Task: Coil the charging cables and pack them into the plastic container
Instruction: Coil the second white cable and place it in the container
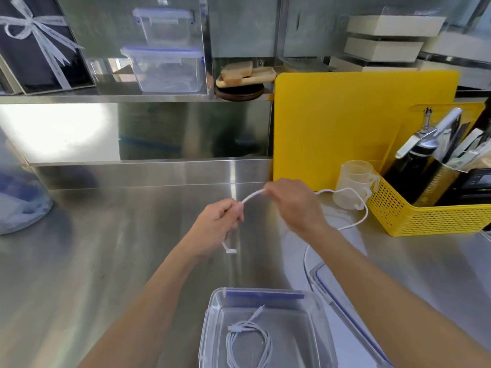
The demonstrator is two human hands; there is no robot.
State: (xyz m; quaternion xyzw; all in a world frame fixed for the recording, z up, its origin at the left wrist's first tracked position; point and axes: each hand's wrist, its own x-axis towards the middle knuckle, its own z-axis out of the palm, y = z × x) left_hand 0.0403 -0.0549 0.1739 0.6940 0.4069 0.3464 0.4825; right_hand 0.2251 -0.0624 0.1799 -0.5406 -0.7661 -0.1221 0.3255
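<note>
Nearest me sits the open plastic container (265, 328) on the bench (119, 248), and inside it one coiled cable (248, 343) already lies flat on the bottom, so I judge that one done. Just right of the container leans what I take to be its lid (345, 309), though my forearm hides most of it. Beyond the container, further from me, my left hand (219, 225) is closed around the loose cable (353, 221) near its end, the plug dangling just below my fist. My right hand (293, 205) sits beside it, on the right and a little farther from the container, fingers pinched on the same cable, with a short white arc bridging the two hands. The cable's free length lies entirely on the right: it runs away from my right hand toward the clear measuring cup (354, 183) and yellow basket (430, 211), loops back, and curves down toward the lid. So the slack must come in from the right, and my right hand is the nearer one to feed it while my left holds the start of the coil.
</note>
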